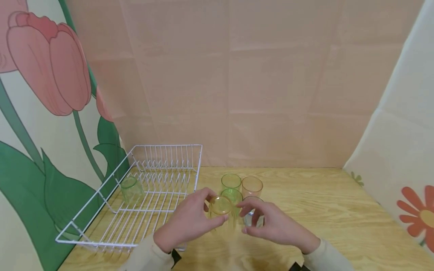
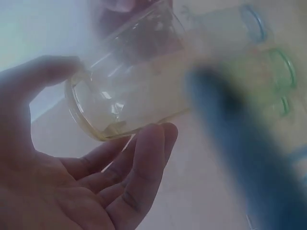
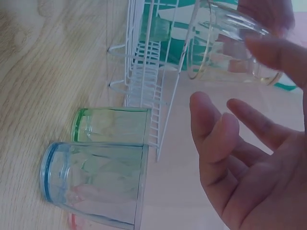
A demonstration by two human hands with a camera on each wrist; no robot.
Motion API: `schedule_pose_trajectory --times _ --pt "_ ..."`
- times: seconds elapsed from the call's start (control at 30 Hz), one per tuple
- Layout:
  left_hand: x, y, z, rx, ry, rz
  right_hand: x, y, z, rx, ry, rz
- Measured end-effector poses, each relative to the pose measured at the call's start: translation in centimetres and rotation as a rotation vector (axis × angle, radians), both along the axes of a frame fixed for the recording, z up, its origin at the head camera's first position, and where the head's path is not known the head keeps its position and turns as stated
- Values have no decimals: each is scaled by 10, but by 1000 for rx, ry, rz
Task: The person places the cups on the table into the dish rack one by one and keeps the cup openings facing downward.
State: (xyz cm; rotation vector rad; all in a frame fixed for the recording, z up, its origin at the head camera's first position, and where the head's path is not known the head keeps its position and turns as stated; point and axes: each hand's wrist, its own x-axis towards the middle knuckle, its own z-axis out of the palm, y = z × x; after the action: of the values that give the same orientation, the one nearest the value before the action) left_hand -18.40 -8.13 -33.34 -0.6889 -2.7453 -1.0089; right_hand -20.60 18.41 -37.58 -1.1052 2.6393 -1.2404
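Note:
My left hand (image 1: 194, 214) holds a yellow-tinted glass (image 1: 220, 214) between thumb and fingers. In the left wrist view, the thick base of this yellow glass (image 2: 103, 110) is by the thumb, and its mouth points toward the table. My right hand (image 1: 271, 222) is close on the other side, fingers apart and loosely bent, with nothing in its grasp; its thumb overlaps the glass in the right wrist view. Just beyond the hands stand two green glasses (image 1: 231, 180), a pinkish-orange glass (image 1: 252, 184) and a blue-tinted glass (image 3: 96, 184), partly hidden in the head view by the right hand.
A white wire dish rack (image 1: 152, 211) stands on the wooden table (image 1: 322, 214) to the left. Inside its left side is a pale green glass (image 1: 131, 192). A pinkish cloth backdrop (image 1: 237, 94) hangs behind, and flower-patterned cloths flank both sides.

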Motion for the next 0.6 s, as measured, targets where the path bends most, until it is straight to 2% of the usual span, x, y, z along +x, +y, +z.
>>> schedule_pose_trajectory --times 0.17,0.37,0.6 --pt "-5 -16 12 2 -39 61 -2 2 -1 -28 30 -36" --pt "-10 -38 27 -4 -48 150 -5 5 -2 -44 0 -72" --pt "-28 -71 47 -73 -32 187 -5 7 -1 -37 -27 -87"
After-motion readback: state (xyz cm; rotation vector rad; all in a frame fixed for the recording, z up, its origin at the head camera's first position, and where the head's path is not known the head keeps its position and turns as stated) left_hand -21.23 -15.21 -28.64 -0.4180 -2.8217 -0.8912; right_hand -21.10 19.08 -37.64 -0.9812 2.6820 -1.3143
